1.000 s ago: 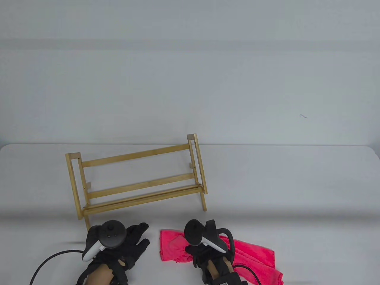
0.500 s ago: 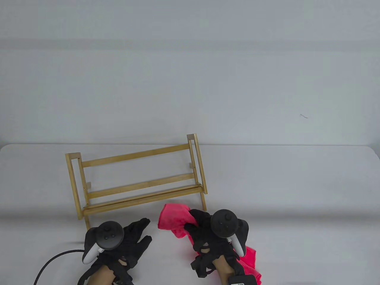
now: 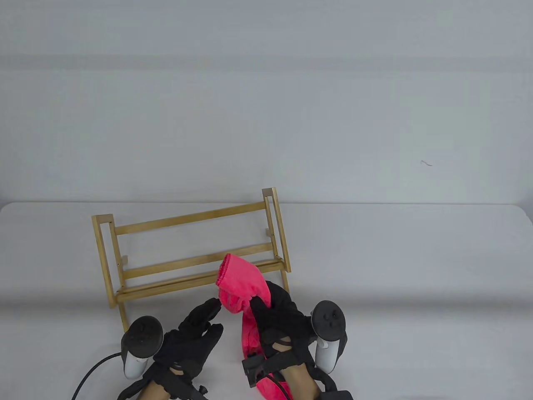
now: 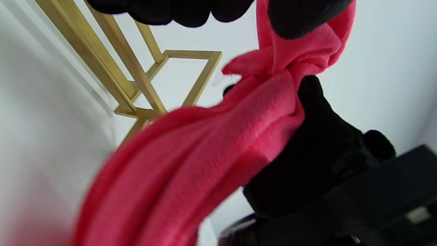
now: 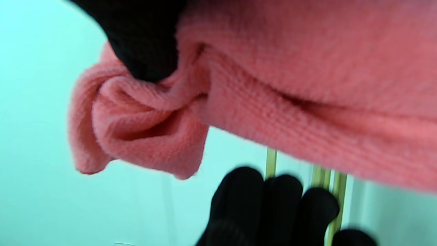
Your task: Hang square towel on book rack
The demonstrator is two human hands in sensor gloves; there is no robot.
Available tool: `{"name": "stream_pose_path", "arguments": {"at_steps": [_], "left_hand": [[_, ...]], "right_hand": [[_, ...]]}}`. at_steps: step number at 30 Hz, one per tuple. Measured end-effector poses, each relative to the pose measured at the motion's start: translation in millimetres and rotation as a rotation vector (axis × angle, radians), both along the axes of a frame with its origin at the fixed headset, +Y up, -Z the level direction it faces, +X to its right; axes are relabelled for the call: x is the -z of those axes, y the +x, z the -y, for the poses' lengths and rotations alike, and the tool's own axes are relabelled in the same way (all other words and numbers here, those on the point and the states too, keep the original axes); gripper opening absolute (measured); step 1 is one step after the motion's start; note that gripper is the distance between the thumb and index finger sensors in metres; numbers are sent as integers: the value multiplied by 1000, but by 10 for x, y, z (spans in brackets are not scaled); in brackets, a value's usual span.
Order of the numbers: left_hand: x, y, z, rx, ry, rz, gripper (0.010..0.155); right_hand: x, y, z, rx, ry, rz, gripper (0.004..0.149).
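With my right hand point(image 3: 277, 318) gripping the bunched pink towel point(image 3: 241, 287) just near the book rack point(image 3: 191, 250), my open left hand point(image 3: 193, 337) should pinch its free edge (fingertips already touching) and spread it before draping over the top rail.

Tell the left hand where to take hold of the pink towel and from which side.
Pinch the loose top edge of the towel, probably best from its left side. The right hand grips it bunched at mid-height, so that flap droops free toward the left hand, whose fingertips are right beside it; spreading it there suits draping over the book rack.
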State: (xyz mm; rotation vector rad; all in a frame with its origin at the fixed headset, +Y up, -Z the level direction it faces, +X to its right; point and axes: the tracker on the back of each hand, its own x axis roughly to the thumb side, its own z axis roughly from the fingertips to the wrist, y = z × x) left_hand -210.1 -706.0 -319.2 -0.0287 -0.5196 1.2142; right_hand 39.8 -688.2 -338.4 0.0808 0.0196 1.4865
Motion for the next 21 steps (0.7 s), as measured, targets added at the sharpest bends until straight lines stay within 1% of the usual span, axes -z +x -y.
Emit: {"name": "stream_pose_path", "arguments": {"at_steps": [3,7,10,12,17,21], "left_hand": [[-41,54,-29,-61,28,12,67],[-93,79,-85,-150,85,-37,67],[-124,70,-127,-124,140,-70,64],[-125,56,-126,-104,159,-85,63],[-105,31,-112,-95,141,-82,60],[-101,30,-106,-67,144,-89,61]], "right_hand": [[-39,-116,36,38,-26,-36,53],[-90,-263,72,26,-43,-75,53],[-119,-354,96,0,-46,-105,53],[-127,-381,103,-3,-51,-115,53],[-121,-404,89,-63,-36,-142,53],[-120,-408,78,-81,-42,-189,55]]}}
